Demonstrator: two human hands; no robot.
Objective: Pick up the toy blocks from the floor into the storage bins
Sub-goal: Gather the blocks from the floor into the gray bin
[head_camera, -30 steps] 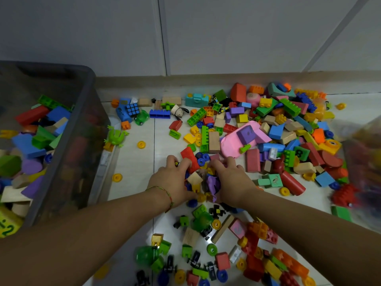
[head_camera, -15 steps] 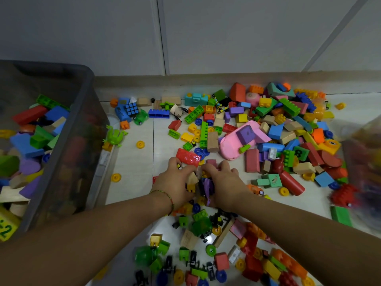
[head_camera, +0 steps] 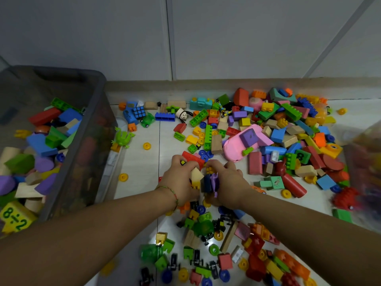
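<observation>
L hand (head_camera: 179, 181) and R hand (head_camera: 229, 182): fingers curled, together gripping one block cluster (head_camera: 203, 178) (beige wedge, purple pc, yellow bits) just above the floor (head_camera: 140, 162). Loose blocks (head_camera: 278, 137) spread over the tiles, mostly R side. Grey storage bin (head_camera: 90, 153) at L, part-filled w/ blocks. Second bin (head_camera: 365, 153) at R edge, blurred.

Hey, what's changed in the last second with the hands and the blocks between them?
The left hand and right hand drew closer together, squeezing the clump of small blocks between them into a tight handful that both now grip. The red block just beyond the fingers tipped down flatter. The grey bin, the pink car and the rest of the pile stayed put.
</observation>
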